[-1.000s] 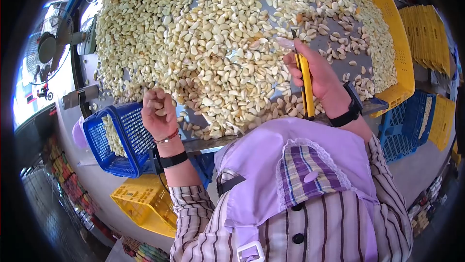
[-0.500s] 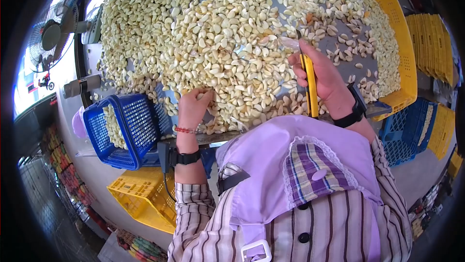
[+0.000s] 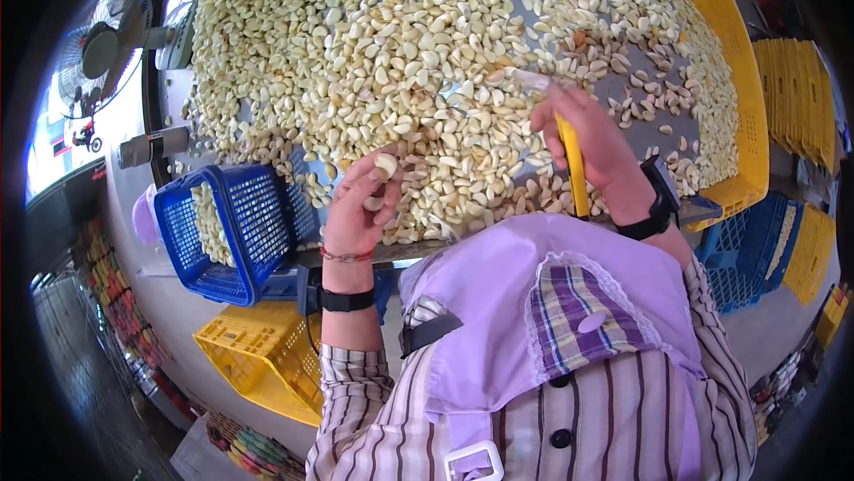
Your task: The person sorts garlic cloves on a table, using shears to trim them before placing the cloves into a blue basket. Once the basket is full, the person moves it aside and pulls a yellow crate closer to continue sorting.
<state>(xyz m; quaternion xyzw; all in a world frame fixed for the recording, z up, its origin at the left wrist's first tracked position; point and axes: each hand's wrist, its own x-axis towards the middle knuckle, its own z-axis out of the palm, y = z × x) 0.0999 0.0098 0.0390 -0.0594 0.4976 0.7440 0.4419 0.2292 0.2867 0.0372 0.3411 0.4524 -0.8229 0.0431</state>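
Head | knife fore-aft, butt toward apron | right fingers clamped on it | left fingers holding clove

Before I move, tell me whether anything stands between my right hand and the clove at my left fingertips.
Nothing visible stands in the way: between the right hand and the clove in the left hand, only loose garlic lies spread on the surface below.

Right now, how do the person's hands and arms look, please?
The left hand and right hand are ungloved. The left wrist has a red bracelet and a black band with a dark box; the right wrist, another black band. The sleeves are pale with dark stripes.
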